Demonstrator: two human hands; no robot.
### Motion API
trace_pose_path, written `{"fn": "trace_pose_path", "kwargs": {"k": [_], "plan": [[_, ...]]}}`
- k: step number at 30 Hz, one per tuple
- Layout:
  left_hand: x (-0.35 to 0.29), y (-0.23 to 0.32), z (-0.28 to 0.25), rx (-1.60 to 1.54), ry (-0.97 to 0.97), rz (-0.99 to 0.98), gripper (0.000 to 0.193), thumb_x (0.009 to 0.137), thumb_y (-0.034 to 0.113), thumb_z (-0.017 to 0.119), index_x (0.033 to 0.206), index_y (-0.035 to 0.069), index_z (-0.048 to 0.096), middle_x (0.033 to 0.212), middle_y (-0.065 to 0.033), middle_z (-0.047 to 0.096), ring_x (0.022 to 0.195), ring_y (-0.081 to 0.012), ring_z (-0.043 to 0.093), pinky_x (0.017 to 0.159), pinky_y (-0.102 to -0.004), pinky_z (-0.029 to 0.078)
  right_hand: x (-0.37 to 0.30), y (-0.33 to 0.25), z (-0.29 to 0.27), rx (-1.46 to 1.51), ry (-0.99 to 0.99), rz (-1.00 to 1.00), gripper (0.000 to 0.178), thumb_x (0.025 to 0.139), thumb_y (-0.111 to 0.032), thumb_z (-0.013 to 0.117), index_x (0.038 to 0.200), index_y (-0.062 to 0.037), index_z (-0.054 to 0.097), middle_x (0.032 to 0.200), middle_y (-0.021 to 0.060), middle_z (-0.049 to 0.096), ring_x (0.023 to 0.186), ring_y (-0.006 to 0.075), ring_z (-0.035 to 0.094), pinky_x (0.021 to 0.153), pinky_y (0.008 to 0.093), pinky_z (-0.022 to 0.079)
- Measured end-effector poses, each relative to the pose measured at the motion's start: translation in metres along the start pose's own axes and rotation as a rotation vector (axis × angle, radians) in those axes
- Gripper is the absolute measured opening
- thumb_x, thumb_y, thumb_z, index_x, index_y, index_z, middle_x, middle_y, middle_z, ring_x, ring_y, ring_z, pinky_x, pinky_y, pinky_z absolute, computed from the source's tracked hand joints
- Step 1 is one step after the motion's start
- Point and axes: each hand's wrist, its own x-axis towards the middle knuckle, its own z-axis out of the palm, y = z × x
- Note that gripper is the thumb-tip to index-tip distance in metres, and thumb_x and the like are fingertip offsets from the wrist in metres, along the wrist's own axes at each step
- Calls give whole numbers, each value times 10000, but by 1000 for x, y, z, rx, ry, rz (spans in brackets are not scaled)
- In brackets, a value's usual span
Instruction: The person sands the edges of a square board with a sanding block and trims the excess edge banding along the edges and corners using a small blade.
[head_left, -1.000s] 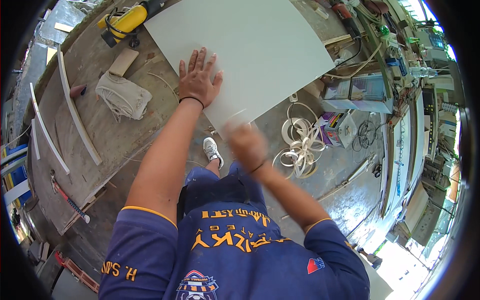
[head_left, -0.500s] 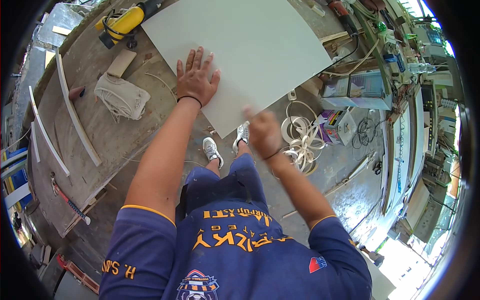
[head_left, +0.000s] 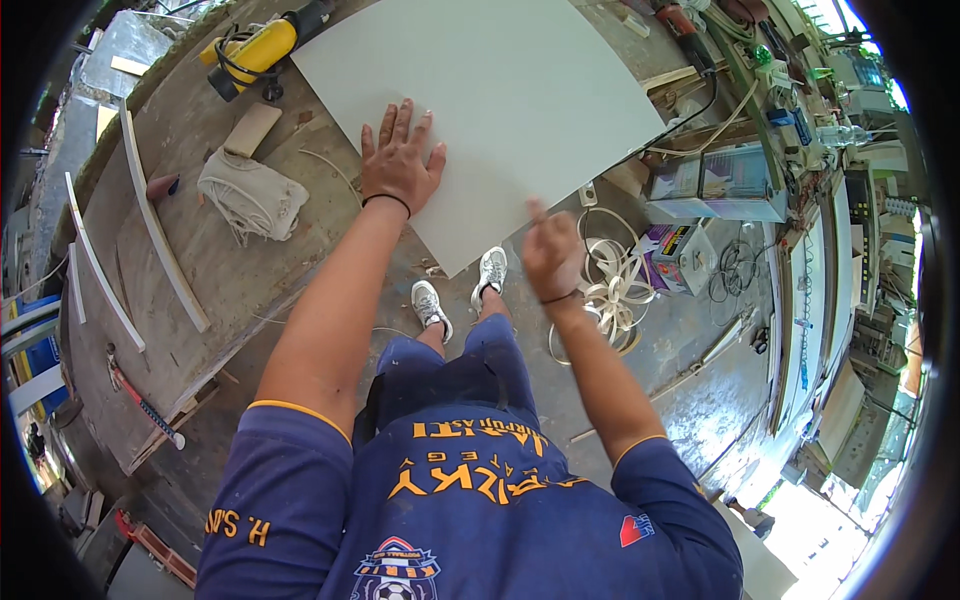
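A large pale flat board (head_left: 490, 110) lies on the worktable, one corner pointing toward me. My left hand (head_left: 400, 168) rests flat on its left part, fingers spread, holding nothing. Just off the board's near right edge is my right hand (head_left: 553, 255). Its fingers are curled in, with one finger pointing forward along the edge. Whatever may be inside the curled fingers is hidden. Left of the board lie a bunched pale cloth (head_left: 252, 196) and a small wooden block (head_left: 253, 128).
A yellow power tool (head_left: 258, 52) with a coiled black cord sits at the far left. Pale curled edging strips (head_left: 615, 285) lie on the floor at right, next to a purple box (head_left: 680, 255). A hammer (head_left: 145, 400) and long thin strips (head_left: 165, 240) lie on the left.
My right hand has moved to the right, away from the board's near corner, and shows less blur. My left hand stays flat on the board. The whole view has shifted slightly.
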Motion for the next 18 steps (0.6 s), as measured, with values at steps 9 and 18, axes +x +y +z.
{"fn": "trace_pose_path", "kwargs": {"k": [9,18], "plan": [[1,-7,1,11,28,-2,544,936,477,392,1427,246,412,1550,-32,279,1441,-202,224,1175,-479,121,-24,-81,-12,218,-273,-174,444,771,-44,574,1204,-141,599,759,82,540,700,265,555,607,390,478],[-1,-1,2,-4,25,7,551,933,486,394,1431,249,409,1548,-35,283,1441,-202,225,1176,-481,112,-17,-59,-7,45,-210,-58,387,778,-63,581,1154,-134,641,774,81,519,711,281,561,558,393,482]]}}
